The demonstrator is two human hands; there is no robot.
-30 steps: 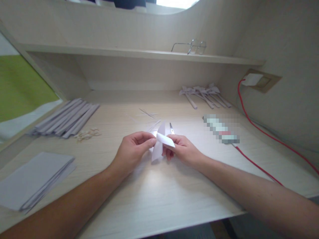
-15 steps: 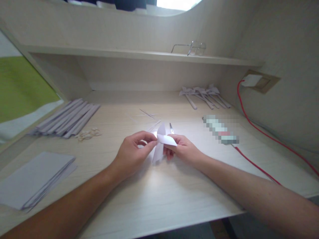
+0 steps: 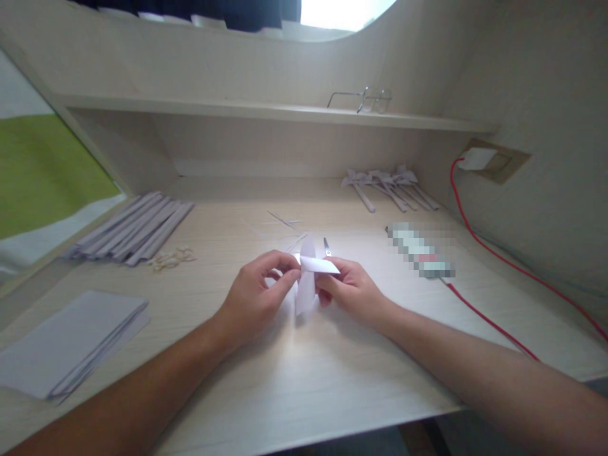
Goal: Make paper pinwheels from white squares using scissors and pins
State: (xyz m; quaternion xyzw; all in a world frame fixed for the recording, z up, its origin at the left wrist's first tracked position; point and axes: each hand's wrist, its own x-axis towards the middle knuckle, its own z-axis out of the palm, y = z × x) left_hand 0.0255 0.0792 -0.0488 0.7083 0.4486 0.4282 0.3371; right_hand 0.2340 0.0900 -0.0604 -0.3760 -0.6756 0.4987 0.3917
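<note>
Your left hand [image 3: 254, 297] and right hand [image 3: 349, 288] both pinch folded white paper piece [image 3: 308, 278], fingers closed on it, desk centre. Scissors [image 3: 327, 247] at 12 o'clock, flat paper strips [image 3: 137, 228] at 10.

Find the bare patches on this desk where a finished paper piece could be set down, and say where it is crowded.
Bare desk lies between the forearms and the near edge, and between the flat sheets and the left hand. Crowded: around the folded paper in both hands, right hand, with scissors just behind; rolled strips far left; red cable right.
</note>
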